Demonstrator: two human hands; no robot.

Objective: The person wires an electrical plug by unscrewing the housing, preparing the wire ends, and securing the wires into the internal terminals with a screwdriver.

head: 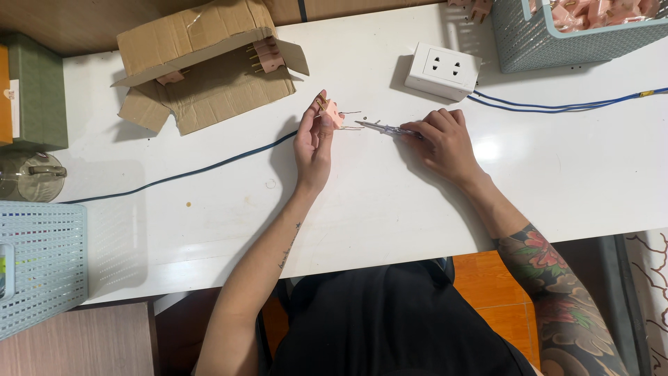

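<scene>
The pink plug point(332, 111) is raised just above the white surface point(362, 202), pinched in the closed grip of the left hand point(313, 143), brass prongs pointing up-left. The right hand point(442, 139) rests on the surface, its grip closed on a slim screwdriver point(383, 127) whose tip points at the plug. Beyond lie a white socket block point(442, 69), blue cable point(181, 174) and open cardboard box point(209, 66).

The white table point(390, 209) is brightly and evenly lit from above; glare is seen just beside the right hand point(440, 141), soft shadows are cast leftward, focus is kept sharp
</scene>
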